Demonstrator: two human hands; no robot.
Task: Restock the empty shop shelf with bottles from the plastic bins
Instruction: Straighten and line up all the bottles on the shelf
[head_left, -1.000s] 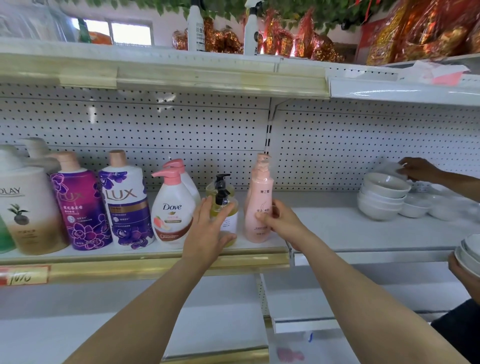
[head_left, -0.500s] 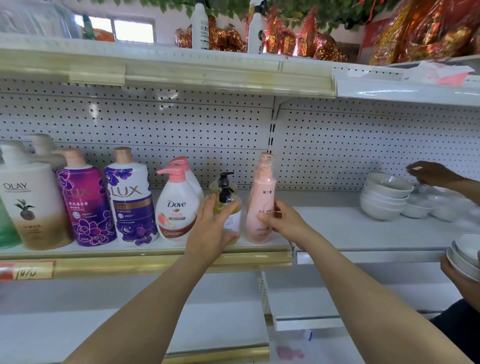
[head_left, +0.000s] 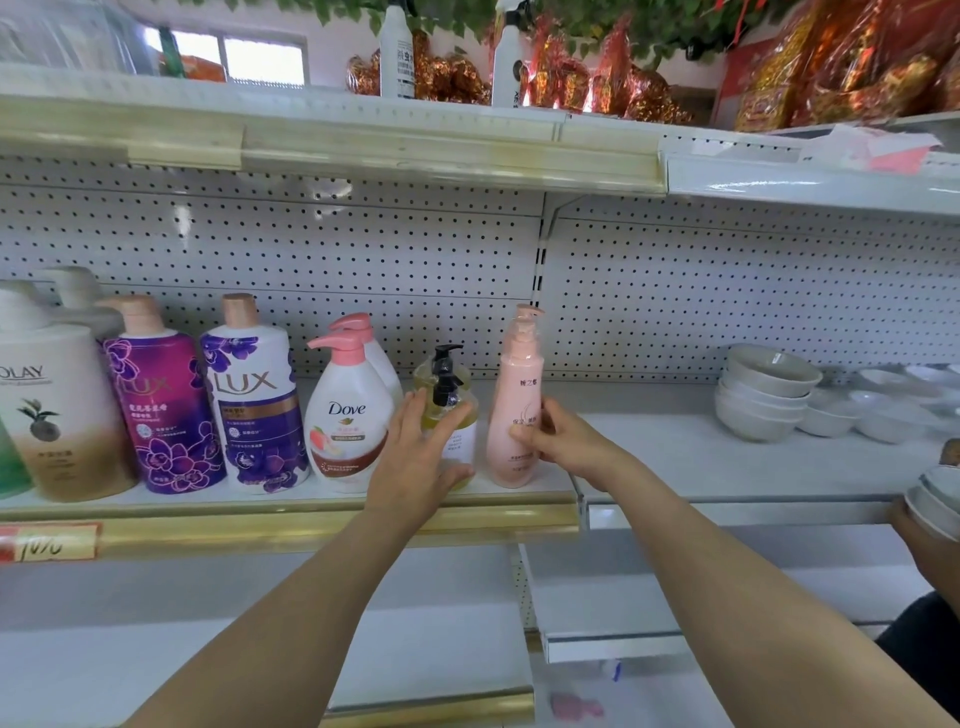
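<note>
**Two hands on two bottles at a shop shelf**

Little differs from a second ago. Both hands stay at the same bottles, but another person's hand that reached over the stacked white bowls at the right has gone. The left hand lies flat with fingers spread against the yellow pump bottle. The right hand wraps thumb and fingers round the pink bottle. The shelf is white with a gold front edge, white pegboard behind it and an upper shelf above. Both bottles stand upright on it, long axes vertical and pumps on top, right of a Dove bottle.
</note>
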